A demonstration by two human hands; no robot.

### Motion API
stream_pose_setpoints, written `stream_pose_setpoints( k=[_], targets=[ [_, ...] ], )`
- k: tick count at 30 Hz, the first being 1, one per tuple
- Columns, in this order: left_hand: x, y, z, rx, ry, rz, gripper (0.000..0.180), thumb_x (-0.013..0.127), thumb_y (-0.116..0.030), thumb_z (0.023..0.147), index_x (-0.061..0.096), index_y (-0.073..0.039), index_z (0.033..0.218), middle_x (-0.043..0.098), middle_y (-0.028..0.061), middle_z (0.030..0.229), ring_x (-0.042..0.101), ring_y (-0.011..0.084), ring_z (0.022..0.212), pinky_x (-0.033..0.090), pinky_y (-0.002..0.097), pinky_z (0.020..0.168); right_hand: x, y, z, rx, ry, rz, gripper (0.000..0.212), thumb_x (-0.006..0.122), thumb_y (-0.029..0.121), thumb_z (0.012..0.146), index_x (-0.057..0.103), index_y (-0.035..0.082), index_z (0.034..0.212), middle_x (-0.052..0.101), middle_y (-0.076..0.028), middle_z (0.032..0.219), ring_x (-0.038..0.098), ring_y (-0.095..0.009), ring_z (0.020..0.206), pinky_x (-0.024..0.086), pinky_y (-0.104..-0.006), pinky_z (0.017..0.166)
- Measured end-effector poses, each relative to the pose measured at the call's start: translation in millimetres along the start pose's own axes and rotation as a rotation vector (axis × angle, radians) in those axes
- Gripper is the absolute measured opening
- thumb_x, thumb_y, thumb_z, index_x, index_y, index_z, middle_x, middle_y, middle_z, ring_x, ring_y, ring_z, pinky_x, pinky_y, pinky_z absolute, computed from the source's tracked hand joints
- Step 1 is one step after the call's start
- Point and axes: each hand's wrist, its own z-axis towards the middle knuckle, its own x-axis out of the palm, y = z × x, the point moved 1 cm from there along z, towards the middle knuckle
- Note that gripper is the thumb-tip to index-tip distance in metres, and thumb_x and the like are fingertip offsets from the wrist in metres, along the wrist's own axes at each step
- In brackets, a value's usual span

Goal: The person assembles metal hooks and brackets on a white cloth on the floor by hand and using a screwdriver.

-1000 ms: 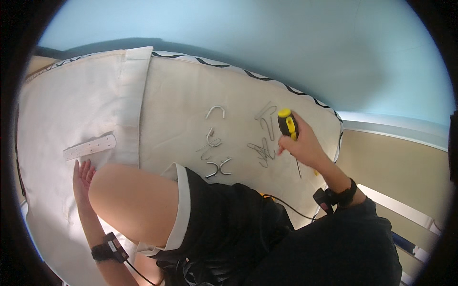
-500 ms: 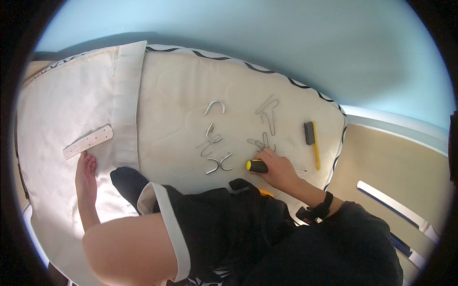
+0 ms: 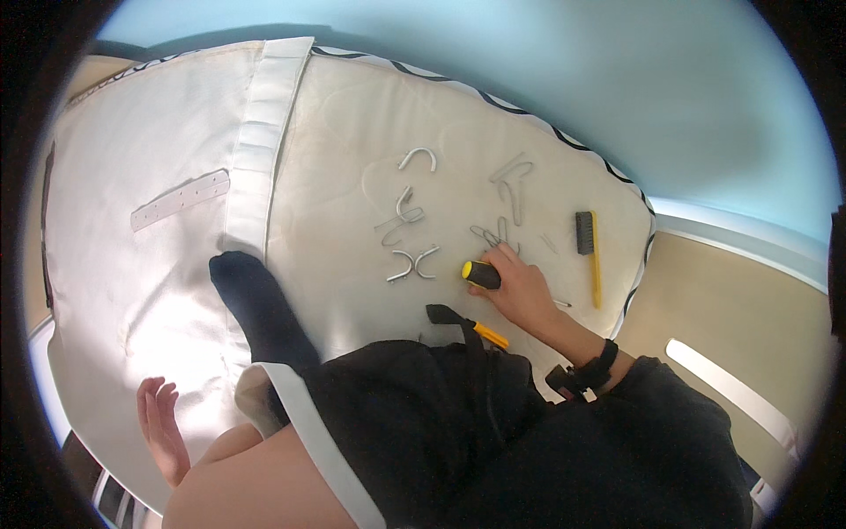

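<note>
Right hand (image 3: 520, 289) wraps the screwdriver (image 3: 482, 275), left hand (image 3: 161, 428) hangs empty, loosely open: looks like placing down, next calling for release!

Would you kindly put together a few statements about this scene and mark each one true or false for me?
1. The right hand is on the black-and-yellow handle of a screwdriver. True.
2. The left hand is gripping the white perforated strip. False: it is apart from the strip, with nothing visible in it.
3. A yellow-handled brush lies to the right of the right hand. True.
4. The thick curved metal pieces lie to the right of the brush. False: they lie to its left.
</note>
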Motion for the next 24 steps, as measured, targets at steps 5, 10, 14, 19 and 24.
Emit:
stream_pose_setpoints(
  k=[5, 10, 14, 19, 24],
  targets=[
    [-38.0, 7.2, -51.7, -0.099, -0.202, -0.042, 0.036, 0.043, -0.026, 0.107, 0.05, -0.001, 0.131, 0.053, 0.0101, 0.124, 0.053, 0.0209, 0.113, 0.04, 0.0346, 0.101, 1.9, 3.5, 0.8, -0.015, -0.031, 0.051, 0.043, 0.081, 0.027, 0.075, 0.056, 0.007, 0.105, 0.057, -0.01, 0.103, 0.062, -0.035, 0.091, 0.05, -0.0444, 0.073],
    [-52.9, -5.1, -63.0, 0.047, -0.152, 0.009, 0.04, 0.046, -0.035, 0.106, 0.053, -0.006, 0.133, 0.055, 0.0073, 0.129, 0.054, 0.0198, 0.116, 0.04, 0.0349, 0.103, 12.7, -1.9, 0.8, -0.033, -0.077, 0.037, 0.047, 0.081, 0.028, 0.074, 0.058, 0.007, 0.109, 0.06, -0.011, 0.107, 0.061, -0.035, 0.102, 0.049, -0.0446, 0.082],
    [-26.6, -22.3, -66.1, 0.168, -0.214, 0.033, 0.031, 0.044, -0.027, 0.107, 0.057, -0.004, 0.124, 0.057, 0.006, 0.117, 0.057, 0.016, 0.104, 0.042, 0.032, 0.097, 15.9, -9.2, 0.1, -0.022, -0.11, 0.02, 0.051, 0.082, 0.029, 0.072, 0.06, 0.007, 0.113, 0.062, -0.013, 0.111, 0.06, -0.035, 0.106, 0.049, -0.0433, 0.087],
    [-24.2, -23.3, -81.4, 0.238, -0.085, 0.103, 0.028, 0.046, -0.027, 0.106, 0.057, -0.005, 0.119, 0.055, 0.0031, 0.109, 0.055, 0.0122, 0.095, 0.042, 0.0293, 0.092, 22.3, -16.7, 1.3, -0.086, -0.178, 0.037, 0.052, 0.082, 0.03, 0.071, 0.061, 0.005, 0.112, 0.063, -0.014, 0.113, 0.06, -0.035, 0.107, 0.049, -0.0427, 0.089],
    [-9.8, -32.6, -89.5, 0.282, -0.108, 0.081, 0.025, 0.05, -0.026, 0.104, 0.057, -0.005, 0.116, 0.055, 0.0024, 0.104, 0.053, 0.011, 0.092, 0.042, 0.0278, 0.091, 22.2, -18.9, -3.5, -0.129, -0.313, -0.03, 0.048, 0.08, 0.029, 0.074, 0.061, 0.006, 0.112, 0.064, -0.015, 0.111, 0.062, -0.036, 0.102, 0.05, -0.045, 0.086]
  ],
)
